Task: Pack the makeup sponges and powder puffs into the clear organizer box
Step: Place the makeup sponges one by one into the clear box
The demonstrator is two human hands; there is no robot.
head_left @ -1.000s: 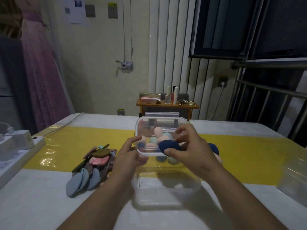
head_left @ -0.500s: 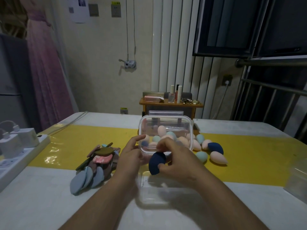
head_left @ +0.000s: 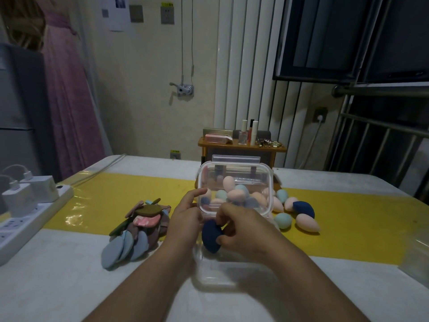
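So on the white table (head_left: 58, 287), the clear organizer box (head_left: 262, 180) is tipped toward the camera with pastel sponges (head_left: 234, 196) inside. Powder puffs (head_left: 137, 231) sit heaped to its left, loose sponges (head_left: 304, 221) to its right. The left hand (head_left: 184, 219) curls round the box's left edge, and the right hand (head_left: 246, 231) pinches a navy sponge (head_left: 210, 235) just under the near rim.
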